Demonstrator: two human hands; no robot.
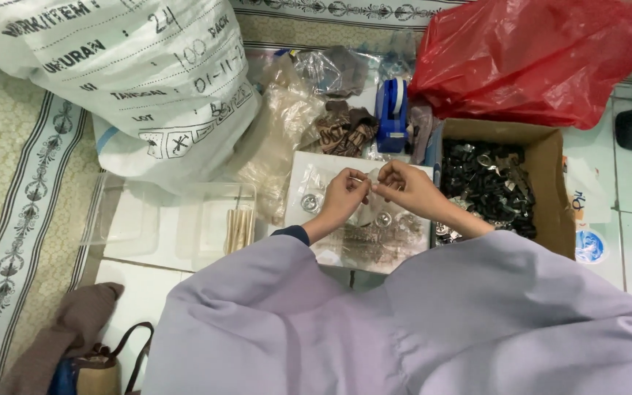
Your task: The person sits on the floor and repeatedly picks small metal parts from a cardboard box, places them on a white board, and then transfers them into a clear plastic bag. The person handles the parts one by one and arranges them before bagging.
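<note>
Nearest, lilac sleeves (404, 329) drape soft and matte; above them the left hand (344, 197) and right hand (404, 187) meet, fingertips of both pinched shut on 1 small clear plastic bag (371, 178), which seems to be at the opening or filling stage; steady fingertip control looks needed; beneath lies a white tray (309, 170) with round metal pieces (382, 219); rightward, a cardboard box (554, 192) of dark glossy parts; beyond, a blue tape dispenser (392, 117), crinkled red plastic bag (543, 58) and white woven sack (126, 73).

A white sack (118, 73) and red bag (543, 58) crowd the upper frame, a cardboard box (554, 183) blocks the right; bare tile (137, 296) lies open lower left
</note>
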